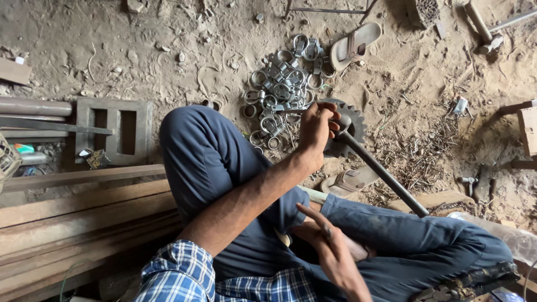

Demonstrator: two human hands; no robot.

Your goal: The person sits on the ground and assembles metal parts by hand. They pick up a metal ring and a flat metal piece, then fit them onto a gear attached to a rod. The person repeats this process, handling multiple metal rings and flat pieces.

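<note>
I sit on a sandy floor in dark blue trousers. My left hand (316, 130) reaches forward over my raised knee, its fingers closed on a thin metal piece (292, 111) held at the rim of a dark toothed wheel (354, 130). A hammer's head (342, 121) rests against that hand, and its long dark handle (386, 176) slants down to my right knee. My right hand (331, 253) hovers over my lap with the fingers spread, holding nothing.
A heap of shiny metal ring clamps (279, 84) lies just beyond the wheel. One sandal (355, 42) lies further off, another (349, 182) by my leg. Wooden planks (78, 207), a grey metal frame (114, 131) and pipes (33, 106) fill the left. Small scrap (428, 151) litters the right.
</note>
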